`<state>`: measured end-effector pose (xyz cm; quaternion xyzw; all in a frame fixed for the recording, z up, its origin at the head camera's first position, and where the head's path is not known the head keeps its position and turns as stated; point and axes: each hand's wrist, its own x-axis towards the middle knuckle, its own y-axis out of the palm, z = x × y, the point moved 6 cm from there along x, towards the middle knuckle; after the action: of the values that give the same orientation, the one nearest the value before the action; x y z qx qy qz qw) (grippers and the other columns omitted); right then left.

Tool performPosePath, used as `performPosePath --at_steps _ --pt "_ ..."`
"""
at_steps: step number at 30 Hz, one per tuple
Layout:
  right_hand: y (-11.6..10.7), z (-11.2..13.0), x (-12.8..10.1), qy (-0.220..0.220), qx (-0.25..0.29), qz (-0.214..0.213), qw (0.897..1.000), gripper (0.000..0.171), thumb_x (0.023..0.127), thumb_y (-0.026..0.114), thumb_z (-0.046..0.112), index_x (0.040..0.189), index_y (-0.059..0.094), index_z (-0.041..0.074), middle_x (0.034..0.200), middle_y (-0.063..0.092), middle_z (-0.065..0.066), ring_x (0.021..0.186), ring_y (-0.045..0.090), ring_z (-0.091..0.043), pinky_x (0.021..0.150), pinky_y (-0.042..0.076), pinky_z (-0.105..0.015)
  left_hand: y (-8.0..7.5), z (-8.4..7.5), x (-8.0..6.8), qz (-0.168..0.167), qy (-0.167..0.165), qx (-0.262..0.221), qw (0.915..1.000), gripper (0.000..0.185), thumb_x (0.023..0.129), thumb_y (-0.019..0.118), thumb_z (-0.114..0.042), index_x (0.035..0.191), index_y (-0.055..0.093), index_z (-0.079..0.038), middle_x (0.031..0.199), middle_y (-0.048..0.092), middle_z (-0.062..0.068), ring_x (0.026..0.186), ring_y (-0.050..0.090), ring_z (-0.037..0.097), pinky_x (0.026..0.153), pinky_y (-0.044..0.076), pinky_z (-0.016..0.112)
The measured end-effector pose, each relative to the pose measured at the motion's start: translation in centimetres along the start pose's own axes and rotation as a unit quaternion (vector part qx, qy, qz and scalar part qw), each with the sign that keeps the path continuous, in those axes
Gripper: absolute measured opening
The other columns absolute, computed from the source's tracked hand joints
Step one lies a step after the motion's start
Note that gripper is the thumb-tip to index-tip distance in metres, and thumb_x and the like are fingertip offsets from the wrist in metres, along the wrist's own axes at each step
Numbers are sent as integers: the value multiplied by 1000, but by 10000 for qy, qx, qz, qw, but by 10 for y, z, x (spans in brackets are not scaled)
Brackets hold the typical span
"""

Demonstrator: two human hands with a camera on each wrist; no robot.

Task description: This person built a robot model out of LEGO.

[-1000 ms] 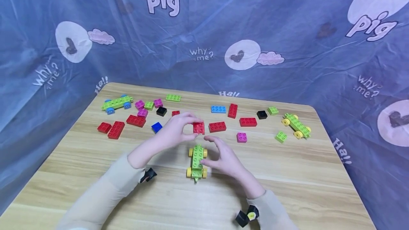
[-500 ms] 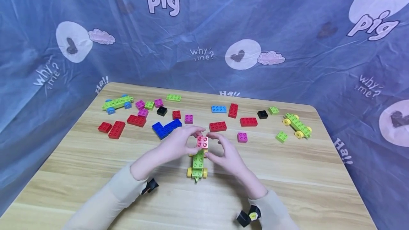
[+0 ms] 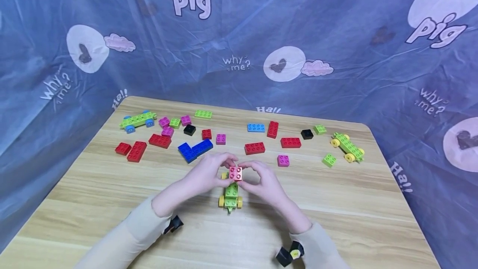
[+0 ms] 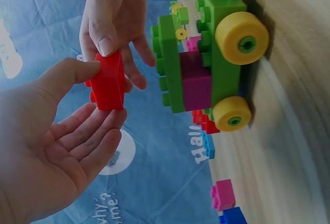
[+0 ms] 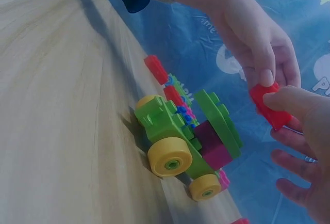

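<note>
Over the middle of the table, a small red brick (image 3: 235,173) is pinched between both hands. My left hand (image 3: 206,173) holds its left side with thumb and fingertips. On the opposite side, my right hand (image 3: 264,182) has thumb and fingers on the brick. Beneath it stands a green toy car base (image 3: 230,202) with yellow wheels. The left wrist view shows a purple brick (image 4: 196,81) fixed on that base, topped by a long green brick (image 4: 170,65). In the right wrist view the red brick (image 5: 269,106) is held above this stack, apart from it.
Two blue bricks (image 3: 202,147) and a pink brick (image 3: 221,139) lie beyond the hands. Several red bricks (image 3: 254,148) are scattered across the table. A blue-wheeled base (image 3: 137,120) stands back left, and another yellow-wheeled base (image 3: 347,147) stands at the right.
The left hand has brought the red brick nearer and over the car base. The right hand has moved from beside the car up to the brick and now holds it too.
</note>
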<state>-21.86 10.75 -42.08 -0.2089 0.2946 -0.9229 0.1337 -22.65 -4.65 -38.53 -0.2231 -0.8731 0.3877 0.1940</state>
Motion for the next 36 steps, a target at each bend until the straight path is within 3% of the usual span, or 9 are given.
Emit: performPosePath --at_steps 5,17,36 --pt "3 -1 1 -94 -166 17 9998 40 75 82 14 113 68 8 113 72 -6 112 63 -27 100 48 -51 3 6 -2 34 138 65 9999 50 77 82 -18 121 62 -6 110 71 5 100 68 18 91 55 35" --pt "8 -9 3 321 -120 127 9993 39 78 81 16 114 68 9 113 71 -6 111 63 -28 97 49 -52 6 26 -2 142 74 363 9992 40 80 81 -25 114 71 -9 106 73 3 99 66 17 89 55 36" --pt "14 -12 4 292 -150 431 9985 38 81 79 18 117 67 10 114 71 -5 112 63 -26 96 51 -49 9 26 -3 224 123 382 9989 33 81 80 -22 110 72 -9 104 74 2 98 68 17 88 55 36"
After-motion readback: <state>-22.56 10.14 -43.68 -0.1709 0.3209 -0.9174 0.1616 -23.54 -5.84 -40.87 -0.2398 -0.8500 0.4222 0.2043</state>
